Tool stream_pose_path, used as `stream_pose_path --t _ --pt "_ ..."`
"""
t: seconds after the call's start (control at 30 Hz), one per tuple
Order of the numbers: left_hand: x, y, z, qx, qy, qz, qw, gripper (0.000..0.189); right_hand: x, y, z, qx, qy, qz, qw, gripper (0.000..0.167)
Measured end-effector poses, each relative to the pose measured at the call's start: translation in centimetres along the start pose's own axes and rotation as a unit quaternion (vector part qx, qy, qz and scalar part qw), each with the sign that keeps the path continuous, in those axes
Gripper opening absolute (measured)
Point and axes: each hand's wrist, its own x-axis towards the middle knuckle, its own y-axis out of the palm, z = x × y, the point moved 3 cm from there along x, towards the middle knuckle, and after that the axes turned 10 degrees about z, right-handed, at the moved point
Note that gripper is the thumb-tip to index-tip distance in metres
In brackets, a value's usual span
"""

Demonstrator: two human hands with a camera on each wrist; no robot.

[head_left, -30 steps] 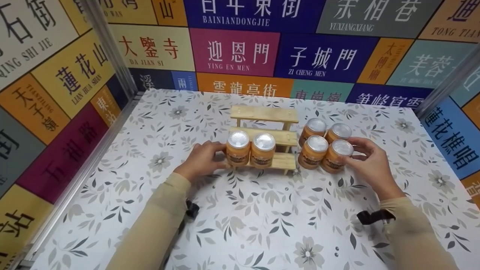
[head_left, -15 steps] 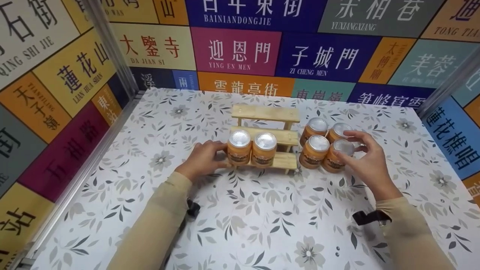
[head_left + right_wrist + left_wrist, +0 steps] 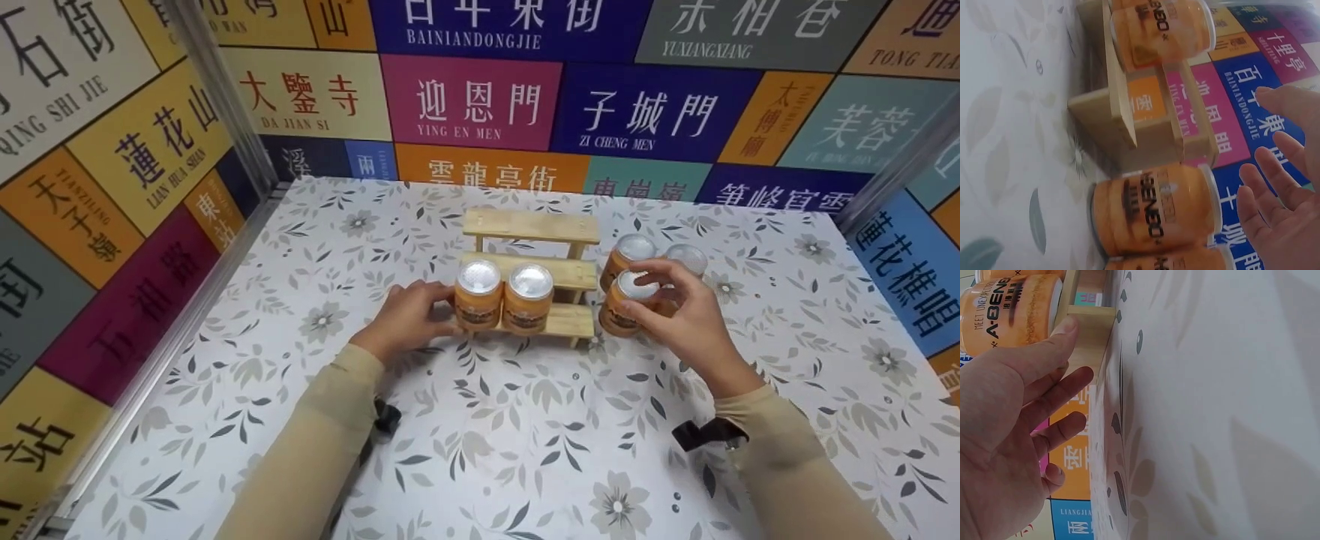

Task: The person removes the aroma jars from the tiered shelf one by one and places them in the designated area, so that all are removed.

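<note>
A small wooden three-step stand [image 3: 529, 225] carries two orange cans with silver lids on its lowest step, a left can [image 3: 477, 311] and a right can [image 3: 528, 311]. My left hand [image 3: 409, 319] is at the stand's left end; in the left wrist view its thumb [image 3: 1064, 334] lies along the step by the can's base, the other fingers loosely bent. To the stand's right, my right hand [image 3: 690, 311] hovers over the front of a can group, thumb and fingers spread near the front-left can [image 3: 616, 319]. The right wrist view shows a gap between that hand and the can [image 3: 1154, 214].
Two more orange cans, a back-left one [image 3: 631, 251] and a back-right one [image 3: 688, 259], stand behind; the group's front-right can is mostly hidden by my right hand. Floral-patterned cloth [image 3: 540, 465] covers the table. Wall panels with street names [image 3: 472, 105] enclose its back and sides.
My right hand has moved left from the front-right can to over the front-left can. My left hand, the stand and all the cans stay where they were.
</note>
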Motion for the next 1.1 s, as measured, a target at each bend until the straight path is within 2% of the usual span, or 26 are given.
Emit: stream_pose_path --t 0.23,0.4,0.6,0.83,1.1 --pt "-0.2 0.1 0.3 -0.013 -0.008 0.002 0.9999 0.067 0.9 2.8 0.5 0.046 -0.008 0.053 0.9975 0.050" --pt "-0.4 -0.1 0.1 -0.011 -0.004 -0.003 0.9999 0.066 1.6 4.8 0.7 0.041 0.002 0.092 0.9949 0.055" --pt "-0.1 0.0 -0.1 0.004 -0.003 -0.002 1.0000 0.065 2.6 6.5 1.0 0.037 0.011 0.102 0.9940 0.060" --pt "0.0 0.3 -0.1 -0.020 -0.012 0.005 0.9997 0.065 3.6 7.9 1.1 0.070 0.042 0.108 0.9908 0.064" --pt "0.0 0.2 0.0 -0.022 -0.011 0.001 0.9997 0.065 4.4 8.9 1.4 0.089 0.044 0.114 0.9886 0.062"
